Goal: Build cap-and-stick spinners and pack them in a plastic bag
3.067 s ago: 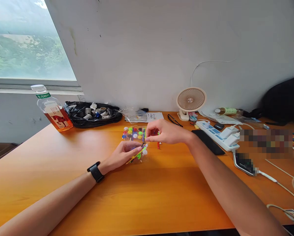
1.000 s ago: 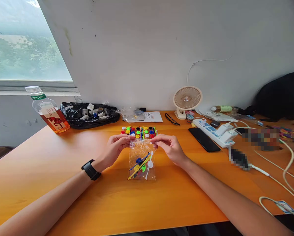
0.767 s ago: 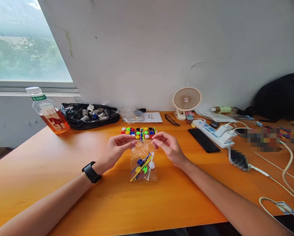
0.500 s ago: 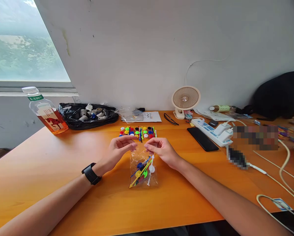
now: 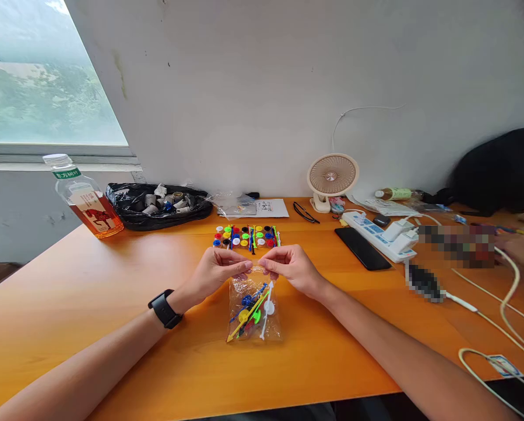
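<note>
A clear plastic bag (image 5: 274,327) hangs upright between my hands, its top edge pinched on both sides. My left hand (image 5: 213,270) grips the upper left of that edge, thumb against fingers; a black watch (image 5: 165,309) is on the wrist. My right hand (image 5: 293,270) pinches the edge close beside it, the fingertips of both hands nearly meeting. Inside the bag lie several colored plastic arrow spinners, among them a yellow arrow (image 5: 248,318) and a white arrow (image 5: 268,307). Just beyond my hands, rows of colored round pieces (image 5: 245,236) lie with more arrows.
A tea bottle (image 5: 90,204) and a black bag of grey pieces (image 5: 126,219) stand at the back left. A small fan (image 5: 332,175), glasses (image 5: 306,212), a black phone (image 5: 362,249) and a power strip (image 5: 371,237) with cables occupy the right side.
My left hand has moved right, bringing its fingertips closer to my right hand's along the bag's top edge. The bag has shifted slightly down and left.
</note>
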Demonstrator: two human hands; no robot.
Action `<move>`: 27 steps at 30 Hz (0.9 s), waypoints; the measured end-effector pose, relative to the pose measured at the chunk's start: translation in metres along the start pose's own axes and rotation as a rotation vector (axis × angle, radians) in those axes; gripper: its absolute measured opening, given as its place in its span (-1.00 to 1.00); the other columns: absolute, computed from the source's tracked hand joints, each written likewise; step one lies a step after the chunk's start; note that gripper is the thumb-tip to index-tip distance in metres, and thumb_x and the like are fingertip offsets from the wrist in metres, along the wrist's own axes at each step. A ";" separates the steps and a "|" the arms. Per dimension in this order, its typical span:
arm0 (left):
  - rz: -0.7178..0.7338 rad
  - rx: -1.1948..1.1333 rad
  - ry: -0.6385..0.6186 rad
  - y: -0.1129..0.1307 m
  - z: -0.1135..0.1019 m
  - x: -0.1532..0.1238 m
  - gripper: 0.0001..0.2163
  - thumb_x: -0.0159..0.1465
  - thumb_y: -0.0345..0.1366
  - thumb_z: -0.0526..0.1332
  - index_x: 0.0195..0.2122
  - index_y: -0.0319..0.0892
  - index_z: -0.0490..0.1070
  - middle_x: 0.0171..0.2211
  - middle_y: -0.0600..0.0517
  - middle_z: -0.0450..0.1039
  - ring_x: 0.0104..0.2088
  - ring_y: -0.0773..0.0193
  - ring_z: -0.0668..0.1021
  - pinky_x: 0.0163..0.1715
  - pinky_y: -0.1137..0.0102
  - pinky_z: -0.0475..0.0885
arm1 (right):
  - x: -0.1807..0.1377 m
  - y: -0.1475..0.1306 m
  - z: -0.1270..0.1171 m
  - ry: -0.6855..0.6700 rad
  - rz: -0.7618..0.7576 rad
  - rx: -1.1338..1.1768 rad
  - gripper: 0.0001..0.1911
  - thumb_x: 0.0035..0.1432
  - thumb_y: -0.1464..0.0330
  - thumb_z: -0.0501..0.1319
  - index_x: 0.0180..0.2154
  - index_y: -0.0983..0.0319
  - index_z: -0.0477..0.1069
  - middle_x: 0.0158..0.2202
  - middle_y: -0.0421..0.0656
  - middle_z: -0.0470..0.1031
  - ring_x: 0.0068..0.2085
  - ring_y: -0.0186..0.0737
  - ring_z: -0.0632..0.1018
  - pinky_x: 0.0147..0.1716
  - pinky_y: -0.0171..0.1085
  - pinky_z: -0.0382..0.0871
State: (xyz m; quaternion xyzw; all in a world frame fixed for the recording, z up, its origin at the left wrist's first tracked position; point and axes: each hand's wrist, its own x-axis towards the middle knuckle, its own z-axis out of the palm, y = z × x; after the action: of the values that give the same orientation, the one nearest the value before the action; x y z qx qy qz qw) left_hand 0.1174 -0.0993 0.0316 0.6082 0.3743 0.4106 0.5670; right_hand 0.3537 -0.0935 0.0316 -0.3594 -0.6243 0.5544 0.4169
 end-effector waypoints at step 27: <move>0.087 -0.028 0.025 -0.010 -0.034 0.009 -0.81 0.21 -0.19 0.50 -0.27 -0.22 0.73 -0.35 -0.10 0.69 -0.32 0.25 0.65 -0.21 0.40 0.56 | 0.002 0.013 -0.018 0.047 -0.074 0.154 -0.80 0.14 0.24 0.45 -0.22 0.18 0.75 -0.35 -0.10 0.69 -0.34 -0.26 0.61 -0.29 -0.27 0.48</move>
State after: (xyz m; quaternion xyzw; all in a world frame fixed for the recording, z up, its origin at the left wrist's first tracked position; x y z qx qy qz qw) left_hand 0.0901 -0.0770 0.0230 0.6105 0.3488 0.4478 0.5523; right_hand 0.3692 -0.0828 0.0193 -0.3157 -0.5826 0.5765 0.4779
